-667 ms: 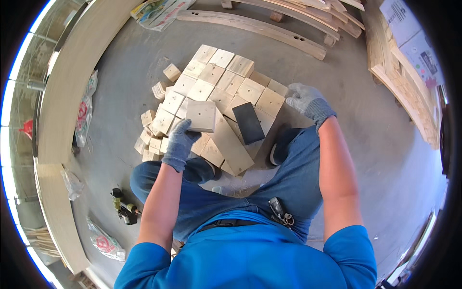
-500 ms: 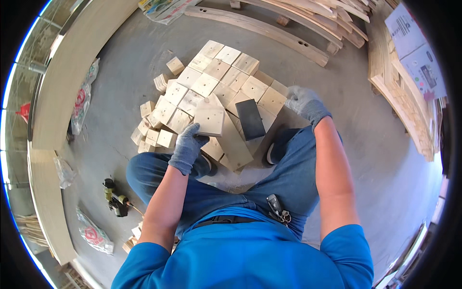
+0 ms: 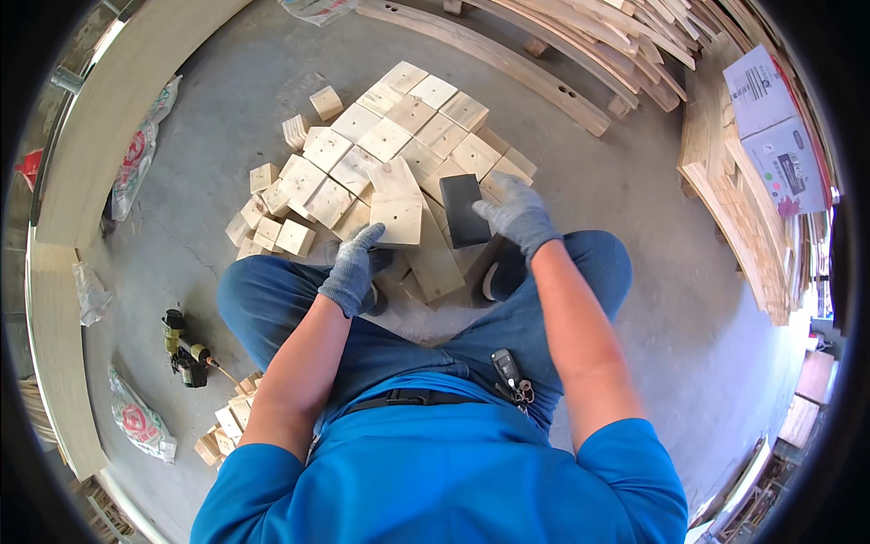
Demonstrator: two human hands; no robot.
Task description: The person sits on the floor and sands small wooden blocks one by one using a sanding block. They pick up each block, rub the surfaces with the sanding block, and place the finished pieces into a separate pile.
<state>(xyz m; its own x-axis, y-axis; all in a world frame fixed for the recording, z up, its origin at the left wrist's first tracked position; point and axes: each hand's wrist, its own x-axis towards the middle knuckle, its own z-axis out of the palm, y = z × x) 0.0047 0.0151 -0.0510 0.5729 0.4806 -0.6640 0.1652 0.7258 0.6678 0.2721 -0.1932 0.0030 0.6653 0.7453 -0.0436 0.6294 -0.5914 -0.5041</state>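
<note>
Concrete floor (image 3: 634, 208) of a timber workshop, grey and dusty, with long curved planks (image 3: 507, 54) stacked along the far side and a broad curved beam (image 3: 100, 154) along the person's left.

Head view, present state: the person sits on the floor in blue trousers, a spread of square wooden blocks (image 3: 381, 145) laid before the knees. The left hand (image 3: 353, 267), in a grey glove, pinches the near edge of a flat wooden board (image 3: 397, 210), which lies tilted over the blocks. The right hand (image 3: 517, 213), also gloved, rests with fingers loosely spread beside a dark rectangular block (image 3: 464, 210), touching its right edge or just short of it; whether it grips cannot be told. A longer plank (image 3: 433, 263) lies under both, pointing toward the knees.

Change noted against the earlier head views: the right hand was well out to the right, clear of the stack, and has come in to the dark block. The left hand has kept its hold on the board, which has shifted little. Judgement: both hands are now on the pieces at the stack's near edge, so the work has passed from reaching to handling.

Also present: a nail gun (image 3: 186, 349) on the floor at left, more small blocks (image 3: 227, 426) beside the hip, keys (image 3: 512, 376) at the belt, a cardboard box (image 3: 770, 118) at right.
</note>
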